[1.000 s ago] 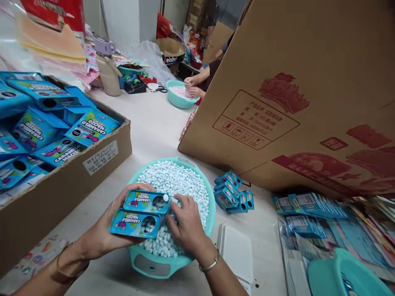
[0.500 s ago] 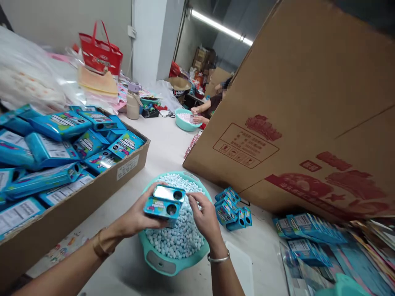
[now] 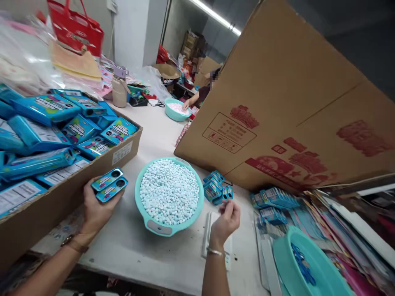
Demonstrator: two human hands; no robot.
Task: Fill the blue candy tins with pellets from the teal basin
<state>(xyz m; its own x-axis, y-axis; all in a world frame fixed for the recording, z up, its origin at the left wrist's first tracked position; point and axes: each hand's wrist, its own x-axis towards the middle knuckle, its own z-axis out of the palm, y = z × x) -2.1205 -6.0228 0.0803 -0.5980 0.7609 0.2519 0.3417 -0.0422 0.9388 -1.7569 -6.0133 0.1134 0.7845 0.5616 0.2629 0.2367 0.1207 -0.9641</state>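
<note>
My left hand (image 3: 96, 209) is wrapped round two small blue candy boxes (image 3: 106, 180), held side by side with their round dark end openings facing up. It is beside the big carton on the left. Right of it stands a turquoise basin (image 3: 200, 201) full of small pale blue candies (image 3: 169, 191). My right hand (image 3: 226, 220) is over the table right of the basin, its fingers curled together. Anything between those fingertips is hidden. Just beyond it several blue candy boxes (image 3: 212, 190) are grouped on the table. A white flat device, perhaps a scale (image 3: 207, 234), lies partly under my right forearm.
An open carton (image 3: 123, 164) of blue boxes stands left. A large cardboard box (image 3: 271, 94) leans at right. More blue boxes (image 3: 271, 201) and a turquoise tub (image 3: 286, 263) lie right. Across the table, a person's hand (image 3: 186, 105) reaches into another basin (image 3: 174, 115).
My left hand has moved left, away from above the basin, with the two boxes. My right hand has left the boxes and moved right, toward the group. The view has shifted too.
</note>
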